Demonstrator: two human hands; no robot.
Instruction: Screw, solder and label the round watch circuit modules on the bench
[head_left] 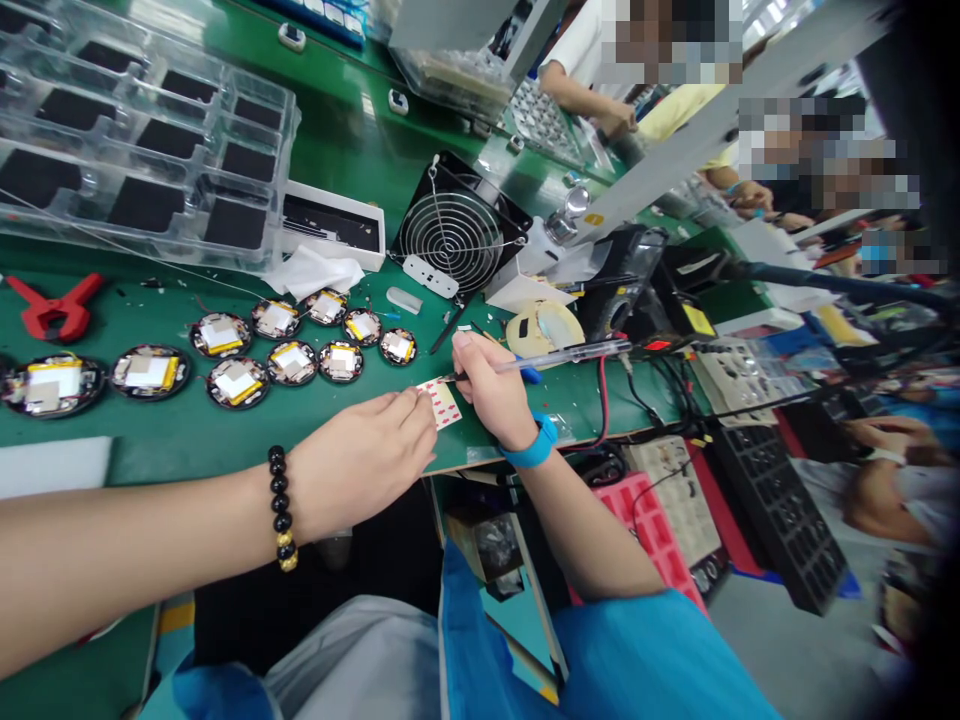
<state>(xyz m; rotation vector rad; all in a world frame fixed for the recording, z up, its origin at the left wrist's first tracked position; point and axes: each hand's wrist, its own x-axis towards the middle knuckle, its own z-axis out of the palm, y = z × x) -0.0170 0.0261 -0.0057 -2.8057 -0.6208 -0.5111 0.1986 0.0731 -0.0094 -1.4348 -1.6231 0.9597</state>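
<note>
My left hand (375, 445), with a black bead bracelet at its wrist, has its fingers together on the edge of a small cream card (446, 408) printed with red marks. Closed around a clear-barrelled pen (559, 356), my right hand (489, 390) wears a blue wristband. The pen's tip points at the card's upper edge, between the two hands. Left of the hands lie several round circuit assemblies (292, 362) on the green bench, each carrying a silver and yellow pack. My left fingers cover part of the card.
A black fan (450, 240) with a wire guard stands beyond my hands. A tape roll (544, 330) sits to its right. Clear compartment trays (172, 150) and a red clamp (56, 308) are at left. Beside the bench stands a pink tray (649, 530). Other people work across it.
</note>
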